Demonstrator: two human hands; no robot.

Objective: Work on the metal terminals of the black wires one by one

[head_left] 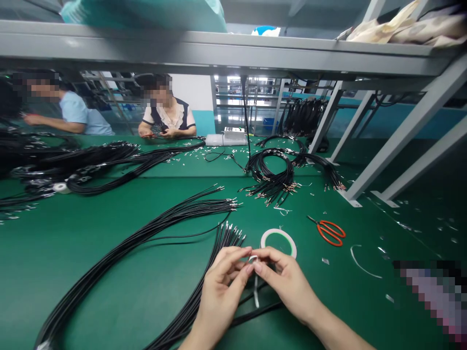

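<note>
Fingers of both hands are pinching a white tape strip, nearly closed on it, with the left hand and right hand meeting at six o'clock on the green bench mat. A white tape roll is lying just beyond at twelve, orange-handled scissors are lying at two, and black crimped wire bundles are fanning out at eleven. The label on a white unit is proving too small to read.

Black wire bundle, white tape strip
</note>
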